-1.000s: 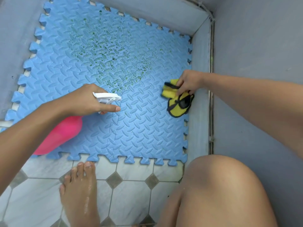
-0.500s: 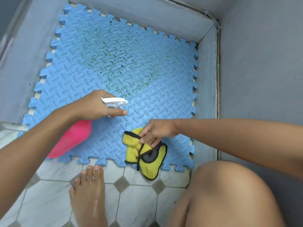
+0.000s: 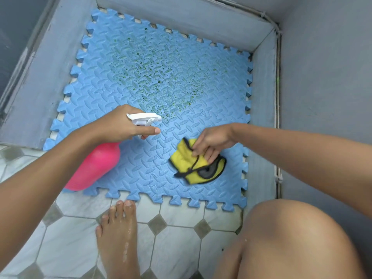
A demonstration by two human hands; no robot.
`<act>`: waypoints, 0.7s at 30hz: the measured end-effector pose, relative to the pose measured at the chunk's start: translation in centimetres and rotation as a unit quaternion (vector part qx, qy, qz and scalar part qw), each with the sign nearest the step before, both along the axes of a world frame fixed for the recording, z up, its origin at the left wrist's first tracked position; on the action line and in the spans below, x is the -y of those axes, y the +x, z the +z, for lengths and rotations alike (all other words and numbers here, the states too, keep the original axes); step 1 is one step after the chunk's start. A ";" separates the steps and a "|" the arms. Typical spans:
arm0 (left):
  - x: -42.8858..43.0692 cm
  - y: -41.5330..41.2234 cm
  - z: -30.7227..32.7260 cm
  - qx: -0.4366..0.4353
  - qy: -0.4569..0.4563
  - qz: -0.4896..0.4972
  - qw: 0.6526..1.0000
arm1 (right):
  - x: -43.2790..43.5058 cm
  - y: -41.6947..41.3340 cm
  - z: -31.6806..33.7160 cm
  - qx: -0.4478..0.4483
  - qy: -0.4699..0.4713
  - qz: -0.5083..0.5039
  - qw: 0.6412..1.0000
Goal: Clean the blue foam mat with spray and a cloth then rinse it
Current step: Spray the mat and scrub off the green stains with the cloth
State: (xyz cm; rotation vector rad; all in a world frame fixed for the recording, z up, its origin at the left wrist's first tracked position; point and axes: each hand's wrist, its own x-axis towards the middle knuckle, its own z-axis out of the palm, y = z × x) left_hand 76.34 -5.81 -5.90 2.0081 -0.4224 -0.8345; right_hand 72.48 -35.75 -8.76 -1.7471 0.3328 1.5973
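A blue foam mat [image 3: 141, 57] with puzzle edges lies on the floor in a grey-walled corner. Green droplets speckle its middle. My left hand [image 3: 120, 125] grips the white trigger head of a pink spray bottle [image 3: 96, 166], nozzle pointing right over the mat, index finger stretched under the trigger. My right hand [image 3: 211, 143] pinches a yellow cloth with black trim [image 3: 193, 168], which rests on the mat's near right part.
Grey walls [image 3: 322, 77] close in the mat at the left, back and right. White floor tiles [image 3: 66, 248] with grey diamonds lie in front. My bare left foot [image 3: 118, 238] stands on the tiles; my right knee [image 3: 291, 238] fills the lower right.
My right hand brought the cloth from the mat's right edge down to its front edge, then slightly back onto the mat. The left hand kept the spray bottle in place.
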 end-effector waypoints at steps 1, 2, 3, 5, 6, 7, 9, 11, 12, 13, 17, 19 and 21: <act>0.0 0.0 0.0 -0.002 0.002 0.002 1.000 | -2.3 -1.1 -0.3 -0.034 0.042 0.002 0.999; 0.0 -0.1 0.0 -0.004 0.003 0.004 1.000 | -4.5 -2.3 -0.5 -0.067 0.085 0.000 0.994; 0.0 -0.1 0.0 -0.005 0.001 0.005 1.000 | -6.4 -3.6 -0.7 -0.092 0.124 -0.002 0.988; 0.0 -0.1 0.0 -0.003 -0.002 0.008 1.000 | -9.1 -5.6 -1.1 -0.114 0.179 -0.002 0.977; -0.1 0.0 0.0 0.001 -0.001 0.010 1.000 | -9.9 -6.0 -1.2 -0.116 0.196 0.004 0.974; -0.2 0.1 -0.1 0.006 0.000 0.013 1.000 | -10.1 -5.9 -1.2 -0.113 0.203 0.010 0.973; -0.3 0.2 -0.2 0.010 0.007 0.019 1.000 | -9.1 -4.5 -1.1 -0.104 0.187 -0.009 0.977; -0.4 0.4 -0.3 0.012 0.007 0.023 1.000 | -6.3 -2.1 -0.7 -0.081 0.144 -0.055 0.985; -0.5 0.5 -0.4 0.016 0.006 0.025 1.000 | -4.5 -0.9 -0.4 -0.060 0.115 -0.082 0.988; -0.6 0.6 -0.5 0.020 0.007 0.027 0.999 | -2.5 0.2 -0.2 -0.032 0.079 -0.114 0.990; -0.6 0.8 -1.0 0.022 0.027 0.035 0.999 | 5.2 3.1 1.0 0.104 -0.092 -0.239 0.961; -0.5 0.9 -1.3 0.026 0.041 0.045 0.998 | 7.2 4.1 0.7 0.229 -0.207 -0.245 0.919; -0.2 0.9 -1.7 0.045 0.076 0.071 0.994 | 7.6 4.0 -0.4 0.340 -0.290 -0.157 0.881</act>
